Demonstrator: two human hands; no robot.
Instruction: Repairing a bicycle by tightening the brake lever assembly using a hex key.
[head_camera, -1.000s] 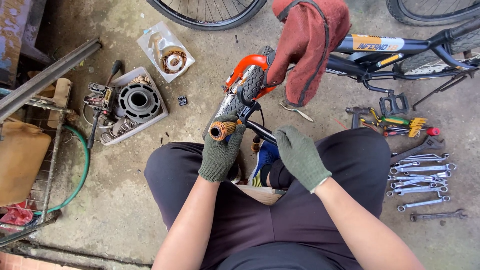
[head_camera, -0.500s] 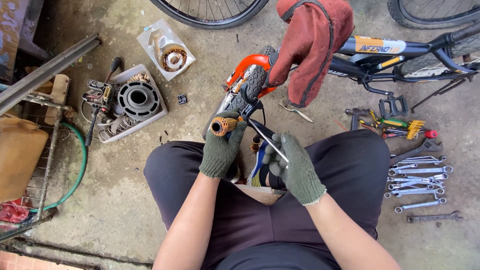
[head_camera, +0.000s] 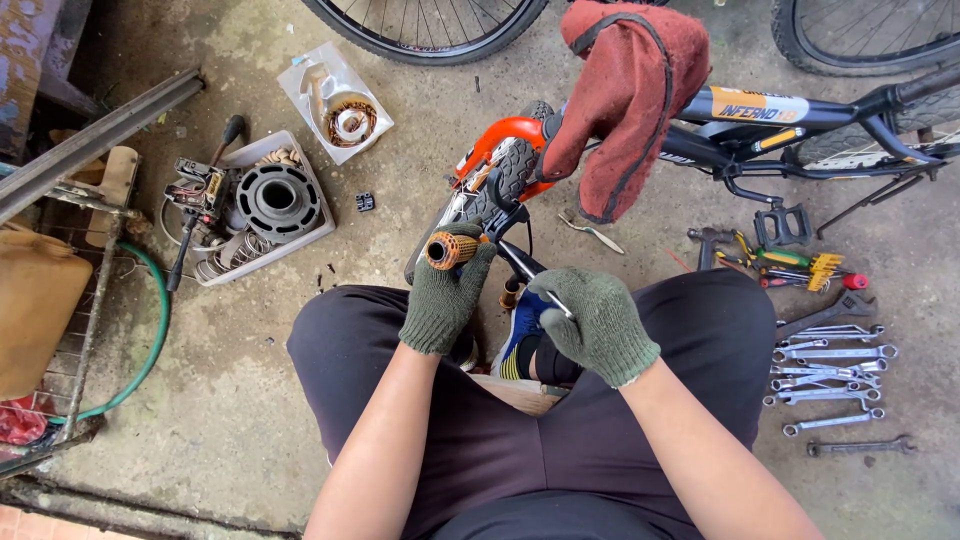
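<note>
With our left hand closed around the orange handlebar grip just below the small bike's tire, and our right hand pinching a thin tool beside it, we judge the tool could slip and jab the glove.

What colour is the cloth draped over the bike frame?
The cloth is dull red with dark edging, seen in the head view.

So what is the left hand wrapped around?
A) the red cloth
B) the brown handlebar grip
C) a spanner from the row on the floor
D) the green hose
B: the gloved left hand closes around the brown handlebar grip, while the spanners lie untouched on the floor, and the red cloth and green hose are out of its grasp.
</note>
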